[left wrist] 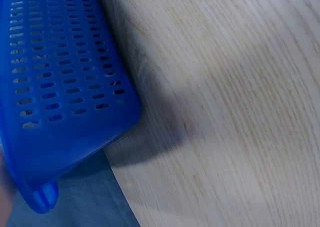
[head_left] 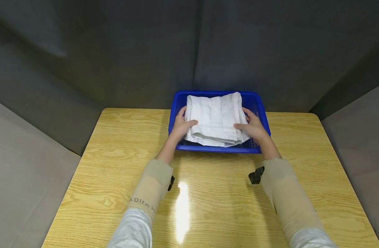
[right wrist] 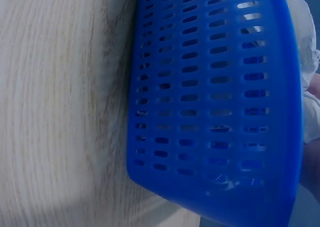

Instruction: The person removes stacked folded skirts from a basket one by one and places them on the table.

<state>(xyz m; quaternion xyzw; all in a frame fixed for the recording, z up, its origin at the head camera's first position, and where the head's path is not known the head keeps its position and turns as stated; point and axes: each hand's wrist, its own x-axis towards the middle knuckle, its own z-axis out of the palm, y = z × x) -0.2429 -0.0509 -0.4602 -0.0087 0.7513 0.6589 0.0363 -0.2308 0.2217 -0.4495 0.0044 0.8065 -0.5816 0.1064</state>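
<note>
The folded white cloth (head_left: 215,115) lies directly between the two hands, inside the rim of a blue plastic basket (head_left: 217,149) at the middle of the counter's (head_left: 115,165) far edge. Its long axis runs left to right, roughly parallel to that edge, and neither hand is nearer: the left hand (head_left: 182,125) grips its left side and the right hand (head_left: 252,125) its right side, each with the thumb over the top and fingers around the edge. Whether the cloth's underside touches the basket floor cannot be told.

The cloth is soft and matte, a layered, near-rectangular bundle with a rounded fold along its near side and creases across the top. The basket is rectangular, its smooth walls pierced by rows of oblong slots. The counter has pale, streaky wood grain, glossy near its middle; dark grey fabric (head_left: 146,51) hangs beyond it.
</note>
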